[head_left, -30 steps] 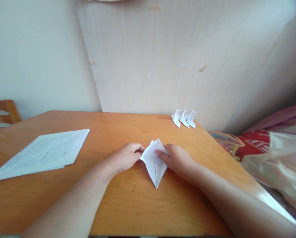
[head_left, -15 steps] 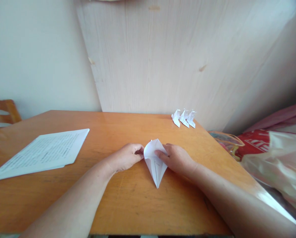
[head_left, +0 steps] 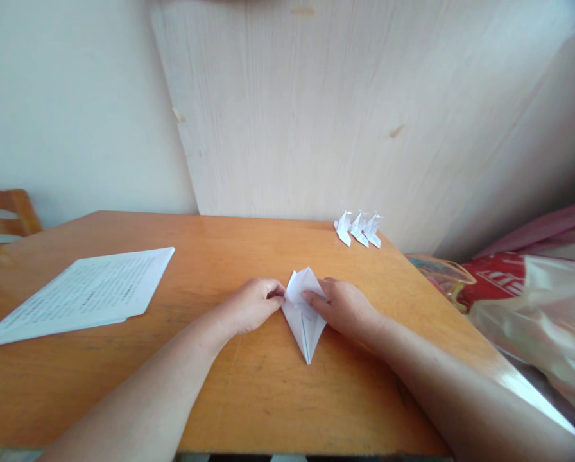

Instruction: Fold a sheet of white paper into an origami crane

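Observation:
A white folded paper (head_left: 303, 314), kite-shaped with its point toward me, lies on the orange wooden table (head_left: 249, 391). My left hand (head_left: 251, 305) is curled, its fingertips pinching the paper's left flap. My right hand (head_left: 344, 308) rests on the paper's right side, fingers pressed down on it. Both forearms lie across the near part of the table.
Three small folded white paper pieces (head_left: 359, 228) stand at the table's far right edge. A stack of printed sheets (head_left: 83, 295) lies at left. A pale wooden board (head_left: 316, 109) leans behind the table. A plastic bag with red print (head_left: 518, 301) sits right; a chair back (head_left: 6, 215) is far left.
My left fingers have drawn the paper's left flap inward toward the centre crease, making the shape narrower. My right hand has stayed in place.

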{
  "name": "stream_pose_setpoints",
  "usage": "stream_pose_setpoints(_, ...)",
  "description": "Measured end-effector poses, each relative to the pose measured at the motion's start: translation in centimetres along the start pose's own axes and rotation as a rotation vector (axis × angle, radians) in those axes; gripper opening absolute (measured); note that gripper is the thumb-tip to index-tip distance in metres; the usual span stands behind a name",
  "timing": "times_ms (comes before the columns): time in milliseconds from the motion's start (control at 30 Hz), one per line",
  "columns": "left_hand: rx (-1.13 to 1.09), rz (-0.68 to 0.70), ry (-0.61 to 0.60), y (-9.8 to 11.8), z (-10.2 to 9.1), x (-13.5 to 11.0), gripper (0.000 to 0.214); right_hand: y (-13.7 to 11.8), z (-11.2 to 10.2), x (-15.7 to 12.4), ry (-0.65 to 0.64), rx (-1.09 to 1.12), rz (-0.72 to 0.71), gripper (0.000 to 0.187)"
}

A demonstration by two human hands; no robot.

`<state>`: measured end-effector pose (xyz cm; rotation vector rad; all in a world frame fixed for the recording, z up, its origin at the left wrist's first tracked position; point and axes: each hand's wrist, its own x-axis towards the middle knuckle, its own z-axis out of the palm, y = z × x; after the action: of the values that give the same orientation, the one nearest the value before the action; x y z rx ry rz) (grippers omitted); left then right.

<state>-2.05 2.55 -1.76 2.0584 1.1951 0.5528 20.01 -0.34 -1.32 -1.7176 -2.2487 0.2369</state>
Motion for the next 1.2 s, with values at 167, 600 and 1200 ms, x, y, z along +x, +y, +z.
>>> stream_pose_setpoints(167,0.176,0.034,0.065,0.0,0.6,0.1,0.018,0.0,0.0,-0.1,-0.013,-0.004,-0.014,0.037)
stream_pose_setpoints(600,0.578,0.004,0.229,1.3,1.6,-0.6,0.018,-0.4,-0.3,-0.2,-0.062,-0.005,-0.015,0.019)
stream_pose_setpoints(1200,0.729,0.032,0.333,2.2,2.1,-0.8,0.017,-0.4,-0.4,-0.3,-0.07,0.039,-0.023,0.019)
